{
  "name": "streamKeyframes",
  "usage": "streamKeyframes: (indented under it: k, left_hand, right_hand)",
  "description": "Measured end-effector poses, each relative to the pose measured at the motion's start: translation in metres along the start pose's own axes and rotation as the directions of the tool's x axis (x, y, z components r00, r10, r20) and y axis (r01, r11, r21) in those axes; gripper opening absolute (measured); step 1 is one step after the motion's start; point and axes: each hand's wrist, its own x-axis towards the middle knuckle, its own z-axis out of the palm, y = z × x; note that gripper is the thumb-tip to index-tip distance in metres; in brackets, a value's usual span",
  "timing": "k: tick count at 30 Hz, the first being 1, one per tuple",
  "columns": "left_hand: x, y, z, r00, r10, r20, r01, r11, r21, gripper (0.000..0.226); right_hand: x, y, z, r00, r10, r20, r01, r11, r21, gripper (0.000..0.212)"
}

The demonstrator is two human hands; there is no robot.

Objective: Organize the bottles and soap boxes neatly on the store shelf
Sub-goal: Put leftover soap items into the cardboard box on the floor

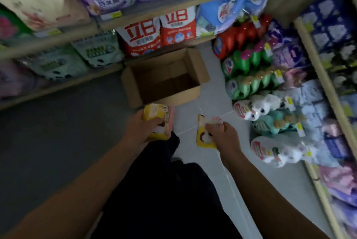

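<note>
soap boxes: one yellow pack in each hand, left pack [157, 120] and right pack [205, 132], both over the floor at 6 o'clock of the open carton [164, 78].
risk: my guess, the right pack slips; I only pinch it from above.
left hand [140, 129]: wrapped round its pack.
right hand [222, 132]: fingertips clamped on pack.
shelf [316, 68]: at 3 o'clock, bottles crowded.

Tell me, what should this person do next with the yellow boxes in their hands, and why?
Probably turn and carry them to a shelf. The left hand grips one yellow soap box and the right hand grips another yellow soap box, so both are full. The cardboard carton on the floor looks empty, so nothing seems left to pick up. Which shelf they belong on is unclear.
</note>
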Motion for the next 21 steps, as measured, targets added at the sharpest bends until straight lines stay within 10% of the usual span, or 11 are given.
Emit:
streamKeyframes:
  k: [11, 21]
  left_hand:
    - [0.215, 0.022, -0.009, 0.994, -0.092, -0.056, 0.084, 0.988, -0.132, 0.029]
    - [0.506, -0.092, 0.028, 0.954, 0.025, -0.299, 0.011, 0.993, 0.117, 0.024]
  right_hand:
    - [0.22, -0.073, 0.106, 0.968, -0.227, 0.109, 0.252, 0.898, -0.361, 0.018]
    - [0.517, 0.037, 0.252, 0.931, -0.241, 0.273, 0.346, 0.819, -0.457, 0.029]
